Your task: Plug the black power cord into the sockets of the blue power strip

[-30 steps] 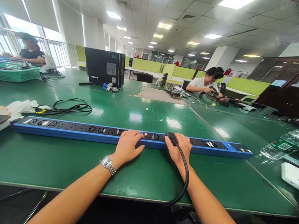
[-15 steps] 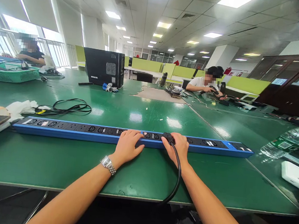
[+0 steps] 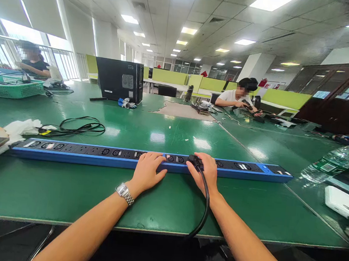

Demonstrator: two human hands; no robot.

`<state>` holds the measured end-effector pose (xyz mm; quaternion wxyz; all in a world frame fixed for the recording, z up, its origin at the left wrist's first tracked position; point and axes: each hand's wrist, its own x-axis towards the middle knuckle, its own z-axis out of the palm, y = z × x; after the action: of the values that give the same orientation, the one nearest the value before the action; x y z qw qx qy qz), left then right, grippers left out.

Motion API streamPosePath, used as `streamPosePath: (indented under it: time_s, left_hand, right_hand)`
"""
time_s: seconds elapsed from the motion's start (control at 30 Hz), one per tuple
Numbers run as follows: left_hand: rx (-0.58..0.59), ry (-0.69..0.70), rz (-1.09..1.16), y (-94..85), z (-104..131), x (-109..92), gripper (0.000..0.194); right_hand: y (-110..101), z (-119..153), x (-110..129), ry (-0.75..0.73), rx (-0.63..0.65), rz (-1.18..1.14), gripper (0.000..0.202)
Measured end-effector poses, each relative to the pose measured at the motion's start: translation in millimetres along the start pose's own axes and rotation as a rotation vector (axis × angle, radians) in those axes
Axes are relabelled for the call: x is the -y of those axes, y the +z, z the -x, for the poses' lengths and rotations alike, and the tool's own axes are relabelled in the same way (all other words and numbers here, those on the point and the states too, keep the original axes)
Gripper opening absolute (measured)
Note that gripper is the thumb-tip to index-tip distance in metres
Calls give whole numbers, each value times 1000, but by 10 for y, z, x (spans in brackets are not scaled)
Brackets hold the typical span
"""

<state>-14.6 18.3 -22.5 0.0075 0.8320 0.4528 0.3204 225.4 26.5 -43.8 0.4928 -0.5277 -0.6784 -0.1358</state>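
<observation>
A long blue power strip (image 3: 74,158) with a row of black sockets lies across the green table in front of me. My left hand (image 3: 149,170) rests over its middle, fingers on the top face and thumb pointing right. To its right, my right hand (image 3: 205,173) holds a black plug (image 3: 193,160) between thumb and fingers at the sockets. How deep the plug sits is hidden. Its thick black cable (image 3: 206,208) curves down past the table's front edge. A metal watch (image 3: 125,193) is on my left wrist.
Left: a coiled black cable (image 3: 83,127), white tissue (image 3: 21,127) and a green basket (image 3: 19,89). Behind stands a black computer case (image 3: 119,80). Right: a water bottle (image 3: 336,162) and a white device (image 3: 344,202). Two people sit farther back, one holding a dark object.
The view has shifted slightly. Both hands keep nearly the same places on the strip, and the plug is still in my right hand.
</observation>
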Motion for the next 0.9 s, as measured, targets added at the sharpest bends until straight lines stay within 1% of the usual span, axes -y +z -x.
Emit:
streamPosePath:
  time_s: [0.1, 0.2, 0.37, 0.47, 0.63, 0.77, 0.83, 0.9]
  left_hand:
    - [-5, 0, 0, -3, 1, -2, 27]
    - [-3, -2, 3, -4, 2, -4, 27]
    - [-5, 0, 0, 7, 1, 0, 28]
    - [-6, 2, -1, 8, 1, 1, 28]
    - [4, -1, -1, -10, 2, -10, 29]
    - [10, -8, -3, -25, 0, -20, 29]
    - [13, -8, -1, -29, 0, -23, 29]
    - [13, -7, 1, -30, 0, -23, 29]
  right_hand:
    - [-9, -14, 20, -71, -52, -22, 21]
    - [-10, -20, 18, -106, -75, 27, 15]
    - [-27, -10, -6, -157, -51, 77, 16]
    - [-35, 1, 1, -162, -22, 108, 17]
    - [25, 28, 16, -98, -14, 65, 21]
    - [94, 35, -22, 41, -12, 64, 32]
    - [106, 31, -43, 99, 22, 104, 35]
    - [103, 25, -51, 118, 66, 134, 34]
